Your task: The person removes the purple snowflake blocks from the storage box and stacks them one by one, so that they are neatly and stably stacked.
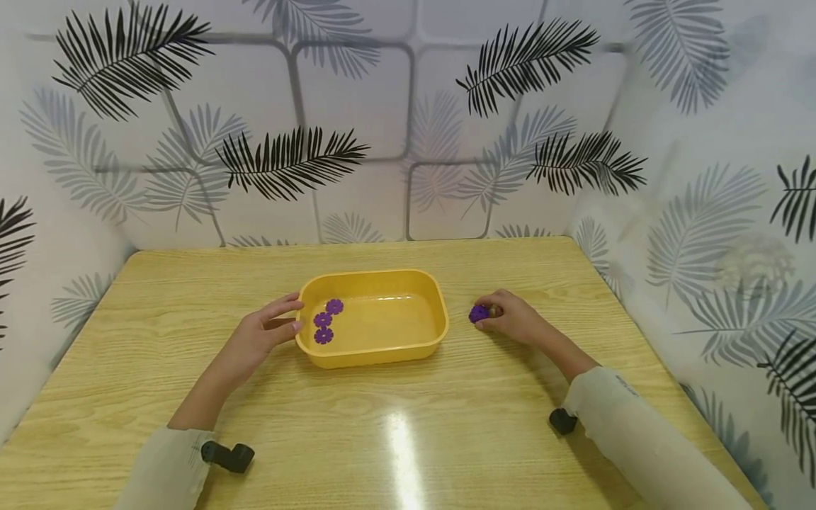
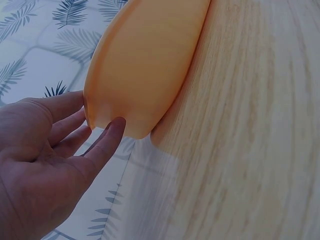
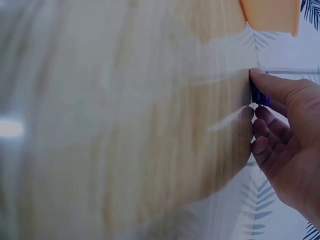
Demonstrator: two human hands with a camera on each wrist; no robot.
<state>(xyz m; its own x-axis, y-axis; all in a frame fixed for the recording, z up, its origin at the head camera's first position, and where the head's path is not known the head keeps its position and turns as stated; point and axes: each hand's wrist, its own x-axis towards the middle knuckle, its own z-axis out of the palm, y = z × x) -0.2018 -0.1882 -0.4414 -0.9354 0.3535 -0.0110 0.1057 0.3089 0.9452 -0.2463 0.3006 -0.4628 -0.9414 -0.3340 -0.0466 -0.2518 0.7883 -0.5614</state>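
Note:
A yellow rectangular basin [image 1: 376,354] sits on the table, with 3 purple notched flower-shaped discs [image 1: 323,320] inside near its left end. My left hand [image 1: 258,336] touches that end, fingers fairly straight along the rim. In the left wrist view the thumb [image 2: 112,132] rests against the basin's outer wall [image 2: 145,60]. Right of the basin, my right hand [image 1: 510,316] pinches purple notched discs [image 1: 479,314] at the tabletop. The right wrist view shows these discs [image 3: 260,95] between thumb and fingers, partly hidden; they look stacked, but I cannot tell how many.
The light wood table [image 1: 319,432] reaches back to a wall covering [image 1: 357,92] with leaf prints, which also lines both sides. Light glares off the table in front of the basin. A small black device [image 1: 229,457] sits at the left cuff, another [image 1: 563,421] at the right.

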